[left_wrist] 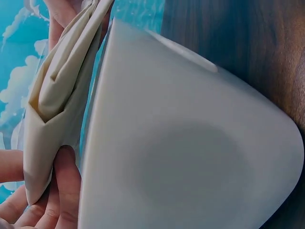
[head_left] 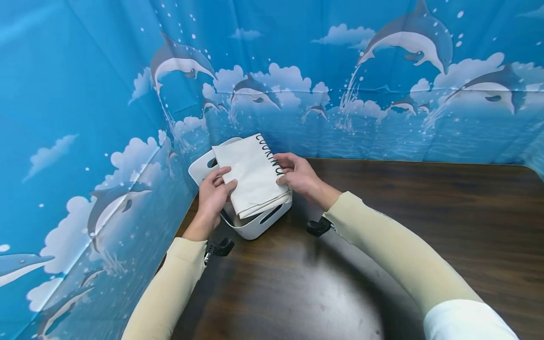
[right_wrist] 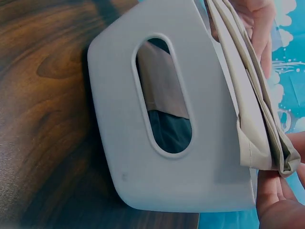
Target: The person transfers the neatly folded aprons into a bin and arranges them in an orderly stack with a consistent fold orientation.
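A folded cream cloth (head_left: 252, 172) with black lettering along its right side lies level over the top of a white plastic basket (head_left: 255, 229). My left hand (head_left: 211, 193) grips its left edge, thumb on top and other fingers underneath in the left wrist view. Opposite, my right hand (head_left: 301, 175) pinches the lettered edge. The side views show several stacked layers in the cloth (right_wrist: 252, 95), just above the basket's rim. Through the handle hole in the right wrist view, dark green fabric (right_wrist: 169, 131) and brownish fabric (right_wrist: 162, 78) show inside the basket.
The basket stands on a dark wood table (head_left: 272, 283), in the corner where two blue dolphin-print curtains (head_left: 272, 94) meet. A black wrist device hangs beneath each forearm.
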Demonstrator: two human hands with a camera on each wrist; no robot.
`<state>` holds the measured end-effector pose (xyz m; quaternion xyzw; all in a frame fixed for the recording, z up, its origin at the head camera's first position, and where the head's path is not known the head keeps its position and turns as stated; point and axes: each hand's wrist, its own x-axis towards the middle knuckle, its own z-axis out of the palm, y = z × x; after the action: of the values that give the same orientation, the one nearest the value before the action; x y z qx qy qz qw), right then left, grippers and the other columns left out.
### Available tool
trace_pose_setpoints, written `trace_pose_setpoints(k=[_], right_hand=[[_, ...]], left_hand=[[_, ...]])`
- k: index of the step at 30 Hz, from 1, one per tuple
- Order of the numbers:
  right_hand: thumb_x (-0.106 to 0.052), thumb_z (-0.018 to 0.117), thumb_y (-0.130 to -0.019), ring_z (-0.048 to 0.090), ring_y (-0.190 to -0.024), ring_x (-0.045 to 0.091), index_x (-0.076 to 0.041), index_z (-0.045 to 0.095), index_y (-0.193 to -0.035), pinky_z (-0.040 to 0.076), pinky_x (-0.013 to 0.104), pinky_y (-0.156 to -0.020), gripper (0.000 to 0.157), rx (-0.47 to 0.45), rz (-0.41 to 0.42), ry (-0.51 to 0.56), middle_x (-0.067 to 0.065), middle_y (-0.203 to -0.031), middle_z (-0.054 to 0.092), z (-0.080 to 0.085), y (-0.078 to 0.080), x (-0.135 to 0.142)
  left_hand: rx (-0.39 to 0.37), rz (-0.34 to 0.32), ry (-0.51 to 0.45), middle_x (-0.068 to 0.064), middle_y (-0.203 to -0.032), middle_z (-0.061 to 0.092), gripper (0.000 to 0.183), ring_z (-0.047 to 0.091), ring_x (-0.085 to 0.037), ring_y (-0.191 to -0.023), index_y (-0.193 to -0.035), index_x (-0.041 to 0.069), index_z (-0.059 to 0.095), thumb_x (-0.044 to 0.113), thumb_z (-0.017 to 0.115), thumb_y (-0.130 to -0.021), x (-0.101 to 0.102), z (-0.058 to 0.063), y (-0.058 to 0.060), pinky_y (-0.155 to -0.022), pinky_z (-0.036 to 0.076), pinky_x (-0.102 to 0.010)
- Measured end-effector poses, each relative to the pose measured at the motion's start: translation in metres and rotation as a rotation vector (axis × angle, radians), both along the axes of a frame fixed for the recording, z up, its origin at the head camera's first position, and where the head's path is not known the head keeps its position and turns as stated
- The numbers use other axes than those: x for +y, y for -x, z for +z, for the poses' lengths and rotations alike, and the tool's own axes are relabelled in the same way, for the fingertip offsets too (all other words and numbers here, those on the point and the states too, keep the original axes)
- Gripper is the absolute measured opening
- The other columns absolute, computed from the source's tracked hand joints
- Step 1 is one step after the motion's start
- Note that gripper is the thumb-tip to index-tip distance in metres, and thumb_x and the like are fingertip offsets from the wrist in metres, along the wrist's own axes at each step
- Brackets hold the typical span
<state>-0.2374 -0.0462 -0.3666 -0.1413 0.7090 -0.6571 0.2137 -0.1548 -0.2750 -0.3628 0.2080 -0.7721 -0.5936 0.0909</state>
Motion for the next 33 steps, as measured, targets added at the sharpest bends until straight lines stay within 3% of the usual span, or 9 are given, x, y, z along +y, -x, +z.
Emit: trace_pose_setpoints(k=[14,19,24,33], right_hand=[[0.012,0.064,-0.095,0.056,-0.143,0.033,-0.011,0.05,-0.16,0.049,0.051,-0.117,0.07,0.003,0.009,0.005,0.014,-0.159,0.055,-0.004,0.016,-0.006],[0.012,0.064,-0.096,0.058,-0.142,0.033,-0.01,0.05,-0.159,0.049,0.051,-0.117,0.068,0.012,0.006,0.021,0.015,-0.158,0.056,-0.006,0.017,-0.007],[0.011,0.064,-0.096,0.058,-0.141,0.032,-0.011,0.05,-0.16,0.05,0.051,-0.116,0.069,0.007,0.02,0.019,0.015,-0.158,0.056,-0.007,0.016,-0.008],[0.013,0.062,-0.095,0.057,-0.142,0.033,-0.011,0.051,-0.159,0.05,0.052,-0.115,0.069,-0.002,0.023,0.029,0.015,-0.157,0.056,-0.004,0.016,-0.008]], left_hand=[[-0.001,0.021,0.037,-0.017,-0.135,0.071,0.045,0.065,-0.009,-0.087,-0.15,0.015,0.061,0.012,0.067,-0.105,-0.002,-0.007,0.01,-0.067,0.054,-0.022],[0.011,0.033,0.049,-0.01,-0.119,0.073,0.045,0.065,-0.01,-0.086,-0.148,0.015,0.063,0.012,0.068,-0.104,-0.004,-0.01,0.013,-0.068,0.055,-0.022],[0.053,0.071,0.059,0.0,-0.099,0.07,0.042,0.064,-0.009,-0.081,-0.144,0.013,0.067,0.01,0.069,-0.102,-0.004,-0.013,0.011,-0.066,0.056,-0.021],[0.158,0.129,0.071,0.002,-0.092,0.07,0.039,0.063,-0.008,-0.075,-0.135,0.009,0.07,0.007,0.07,-0.096,0.001,-0.019,0.008,-0.063,0.055,-0.021]])
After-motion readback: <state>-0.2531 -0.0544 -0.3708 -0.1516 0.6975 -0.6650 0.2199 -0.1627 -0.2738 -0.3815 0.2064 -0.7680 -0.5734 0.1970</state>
